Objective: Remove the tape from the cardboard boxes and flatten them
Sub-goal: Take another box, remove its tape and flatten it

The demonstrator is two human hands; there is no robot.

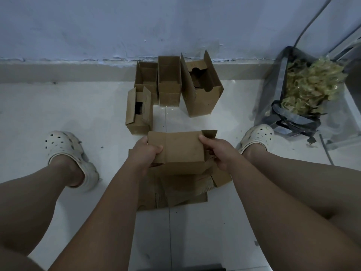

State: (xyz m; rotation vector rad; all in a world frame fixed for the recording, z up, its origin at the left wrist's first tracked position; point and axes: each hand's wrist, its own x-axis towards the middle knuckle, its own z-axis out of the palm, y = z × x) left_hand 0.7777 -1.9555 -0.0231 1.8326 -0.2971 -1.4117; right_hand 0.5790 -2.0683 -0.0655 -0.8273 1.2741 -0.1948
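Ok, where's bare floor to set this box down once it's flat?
Bare floor lies left of the small box, beyond the left shoe. Another strip runs between the tall box and the tape bag. It is crowded along the wall, and on the flattened pile under the held box.

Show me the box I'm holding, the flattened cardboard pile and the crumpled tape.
Held box point(180, 150): head view, its top face.
Flattened cardboard pile point(181, 200): head view, its near sheet.
Crumpled tape point(312, 83): head view, the wad's middle.
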